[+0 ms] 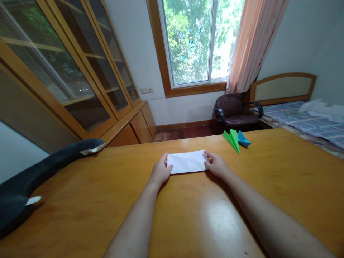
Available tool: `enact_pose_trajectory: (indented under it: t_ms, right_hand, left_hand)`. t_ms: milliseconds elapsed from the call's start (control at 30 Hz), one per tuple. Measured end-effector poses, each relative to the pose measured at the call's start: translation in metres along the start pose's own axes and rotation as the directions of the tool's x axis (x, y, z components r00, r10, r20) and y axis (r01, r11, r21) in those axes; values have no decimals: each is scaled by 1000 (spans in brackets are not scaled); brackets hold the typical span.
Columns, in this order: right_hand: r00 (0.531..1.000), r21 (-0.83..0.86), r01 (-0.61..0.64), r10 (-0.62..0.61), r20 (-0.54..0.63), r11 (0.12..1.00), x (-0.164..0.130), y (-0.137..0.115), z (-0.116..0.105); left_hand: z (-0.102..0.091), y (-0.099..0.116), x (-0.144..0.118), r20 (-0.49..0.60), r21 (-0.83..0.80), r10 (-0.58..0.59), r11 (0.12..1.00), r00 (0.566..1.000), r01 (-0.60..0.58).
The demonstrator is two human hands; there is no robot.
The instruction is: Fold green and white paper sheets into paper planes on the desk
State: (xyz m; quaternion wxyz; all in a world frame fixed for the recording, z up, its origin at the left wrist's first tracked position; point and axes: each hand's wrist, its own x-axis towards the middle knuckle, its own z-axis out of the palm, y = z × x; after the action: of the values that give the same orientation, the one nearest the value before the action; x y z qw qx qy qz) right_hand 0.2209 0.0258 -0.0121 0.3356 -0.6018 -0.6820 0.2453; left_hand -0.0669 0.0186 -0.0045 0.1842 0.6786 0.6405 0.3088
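While the left hand (160,169) grasps one short end of a creased white paper (188,162) between thumb and fingers, the right hand (216,165) grasps the opposite end in like fashion. Paper located directly between the two hands, long axis running left to right from grip to grip; neither hand is nearer. It is over the varnished wooden tabletop (94,208), contact beneath not determinable. Farther out, beyond the right hand: a green paper airplane (233,140), with a blue folded-paper piece (243,139) just beside it
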Motion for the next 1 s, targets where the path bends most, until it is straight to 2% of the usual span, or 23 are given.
enact_pose_trajectory:
  t_ms: [100, 233, 433, 500, 600, 733, 900, 1000]
  right_hand:
    - [998, -176, 54, -50, 25, 983, -3, -8, -3]
    - [993, -410, 102, -68, 98, 906, -8, -22, -4]
    - [994, -631, 79, -13, 108, 772, -17, -35, 1]
    - [995, -666, 75, -15, 95, 742, -19, -38, 2]
    - [996, -680, 82, -41, 76, 729, -21, -42, 2]
    - [991, -666, 135, -99, 93, 734, -22, -47, 5]
    - [973, -633, 230, -170, 156, 739, -24, -48, 11]
    - [962, -619, 272, -197, 188, 737, -25, -48, 14]
  left_hand:
    - [-3, 8, -4, 14, 168, 32, 985, 999, -34]
    - [-6, 23, -11, 77, 351, 39, 934, 996, -64]
    - [-2, 39, -19, 160, 535, -50, 844, 986, -44]
    - [1, 42, -21, 152, 574, -45, 818, 987, -51]
    - [6, 46, -23, 99, 614, 23, 785, 995, -79]
    - [13, 51, -27, 70, 606, 97, 787, 993, -119]
    - [27, 57, -29, 196, 514, 230, 804, 953, -300]
    - [37, 59, -28, 255, 460, 278, 808, 926, -369]
